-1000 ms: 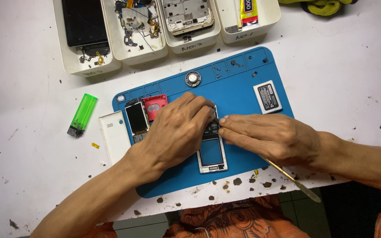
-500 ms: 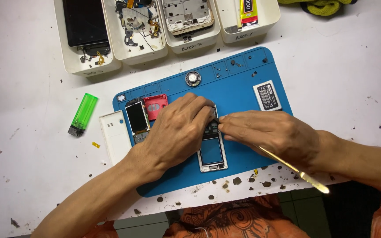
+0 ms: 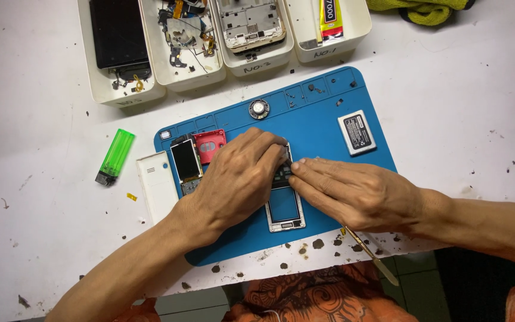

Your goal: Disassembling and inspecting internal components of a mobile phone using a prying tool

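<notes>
Both hands — left hand (image 3: 236, 179), right hand (image 3: 359, 194) — pinch a phone frame (image 3: 285, 209) on a blue mat (image 3: 323, 119).

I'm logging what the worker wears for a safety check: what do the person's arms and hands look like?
Both hands are bare: no gloves, rings or watch show on the left hand or the right hand. Both forearms are uncovered. Orange cloth shows at the right edge.

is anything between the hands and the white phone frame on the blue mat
Nothing visible does. The left hand and right hand both rest directly on the white phone frame, fingertips meeting at its upper end on the blue mat.
</notes>
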